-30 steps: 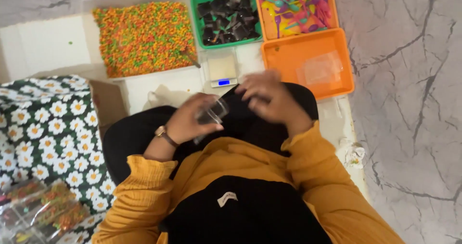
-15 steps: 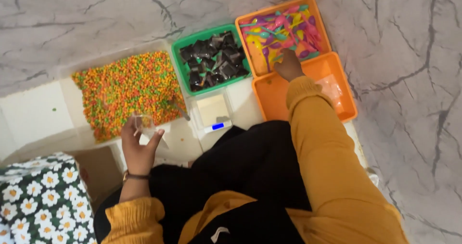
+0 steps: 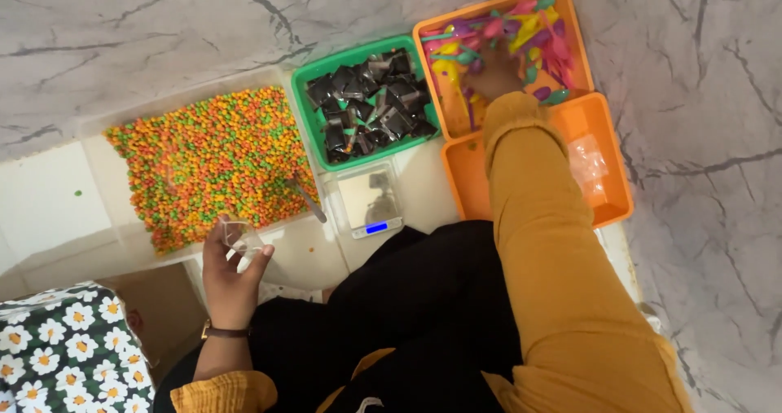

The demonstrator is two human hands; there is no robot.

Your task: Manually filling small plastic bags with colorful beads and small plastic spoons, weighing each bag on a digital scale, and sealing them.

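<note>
My left hand (image 3: 230,278) holds a small clear plastic container (image 3: 239,236) just below the clear tray of orange, green and yellow candy beads (image 3: 204,164). My right hand (image 3: 494,72) reaches far forward into the orange tray of colourful plastic spoons (image 3: 521,38), its fingers down among the spoons; whether it grips one is hidden. A small digital scale (image 3: 368,201) sits between my arms, in front of the green tray of dark wrapped packets (image 3: 366,103).
A second orange tray (image 3: 603,169) holds clear plastic bags, right of my right sleeve. A metal scoop handle (image 3: 305,199) pokes out of the bead tray. A daisy-patterned cloth (image 3: 65,348) lies at bottom left. Marble floor surrounds the trays.
My hands were together at my lap on the clear container. The right hand has since stretched out to the spoon tray and gone deeper into it; the left stays with the container.
</note>
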